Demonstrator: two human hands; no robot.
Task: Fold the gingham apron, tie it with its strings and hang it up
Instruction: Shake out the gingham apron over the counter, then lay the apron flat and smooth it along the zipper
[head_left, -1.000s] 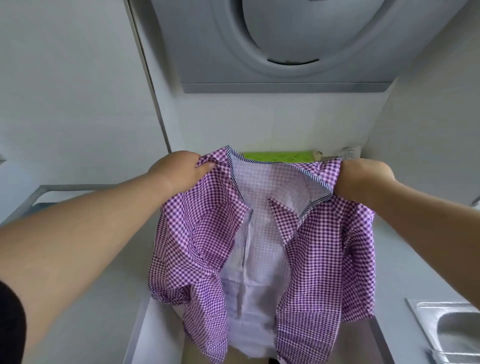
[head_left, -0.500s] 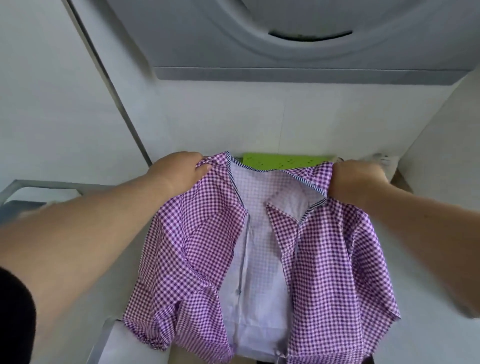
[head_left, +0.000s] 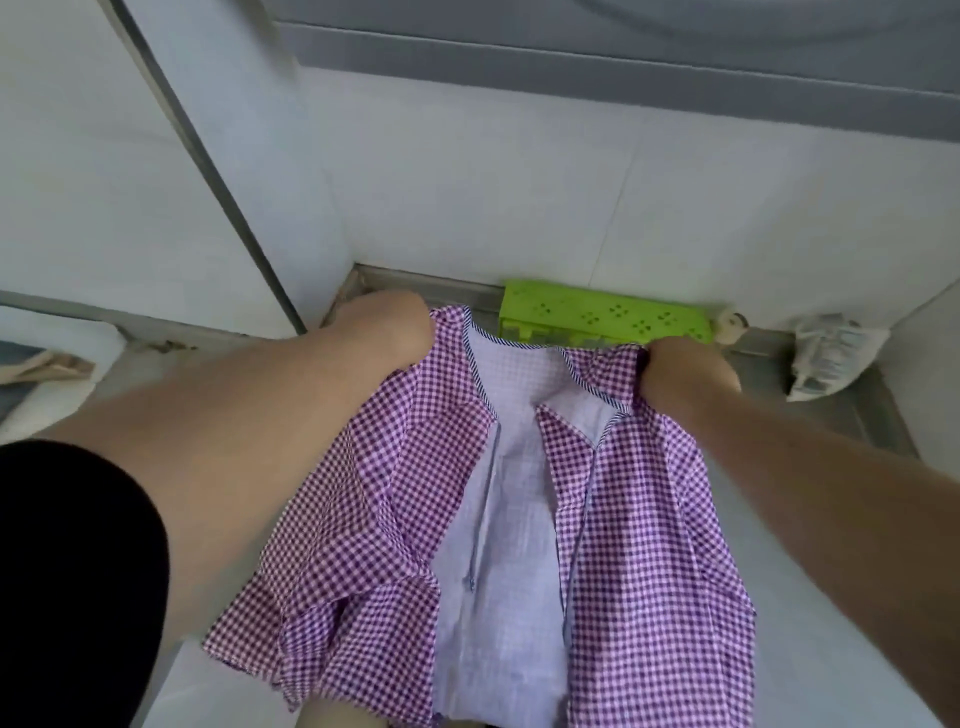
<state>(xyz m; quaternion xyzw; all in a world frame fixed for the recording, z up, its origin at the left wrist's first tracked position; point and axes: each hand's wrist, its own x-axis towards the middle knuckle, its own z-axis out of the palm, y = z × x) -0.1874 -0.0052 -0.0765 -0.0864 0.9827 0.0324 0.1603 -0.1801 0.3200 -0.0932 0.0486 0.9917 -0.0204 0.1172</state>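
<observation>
A: Head view shows the apron (head_left: 519, 519) spread on the counter (head_left: 857, 415), its lower edge hanging over the front edge. The pale inner side shows in the middle, and the two gingham side panels lie folded in over it.

B: And the hands?

A: The left hand (head_left: 389, 332) grips the top left corner of the apron, and the right hand (head_left: 685, 369) grips the top right corner. The fingers of both curl into the cloth, so I judge both pinch it; the fingertips themselves are hidden.

B: Which step is this, in your opinion?

A: I think it is the start of the folding: laying the apron flat and straight. The strings (head_left: 483, 499) lie loose down the middle, not tied, and nothing is hung.

B: What does the next move need?

A: Probably to let the corners go, smooth the wrinkled left panel, then fold the cloth narrower. The strings must stay free for the tying. The green box (head_left: 602, 317) sits just behind the collar, so the cloth should not be pushed further back.
</observation>
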